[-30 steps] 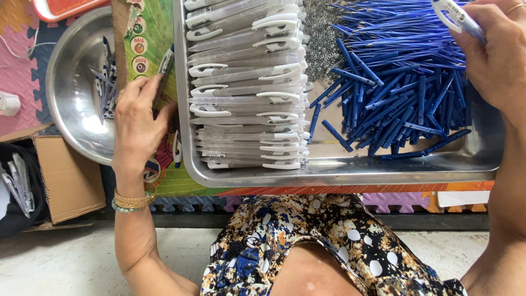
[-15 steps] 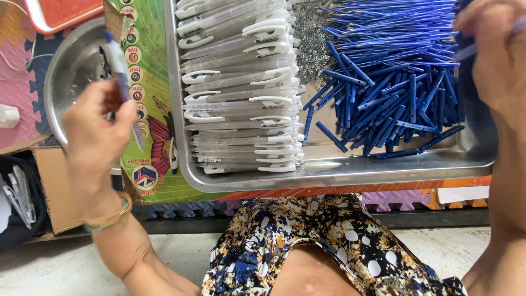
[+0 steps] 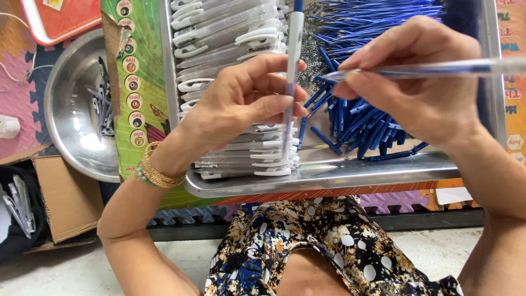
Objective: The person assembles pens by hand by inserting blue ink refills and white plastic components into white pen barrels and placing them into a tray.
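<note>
Now, over steel tray [image 3: 329, 178]: left hand [image 3: 241, 104] pinching white pen barrel [image 3: 292, 66] upright, fingers closed round mid-length. Right hand [image 3: 422, 87] gripping blue refill [image 3: 416, 68] level, tip pointing toward barrel, close beside it. In tray: barrels stacked [image 3: 230, 38] at left side, loose blue refills [image 3: 361, 120] at right side. Left of tray: steel bowl [image 3: 71, 126] with few finished pens. Judged: barrel light, stiff, smooth, best held mid-body; refill thin, flexible, best held near tip.

Bare grey concrete floor [image 3: 66, 274] below colourful interlocking foam mats [image 3: 22, 93], daylight-bright.
</note>
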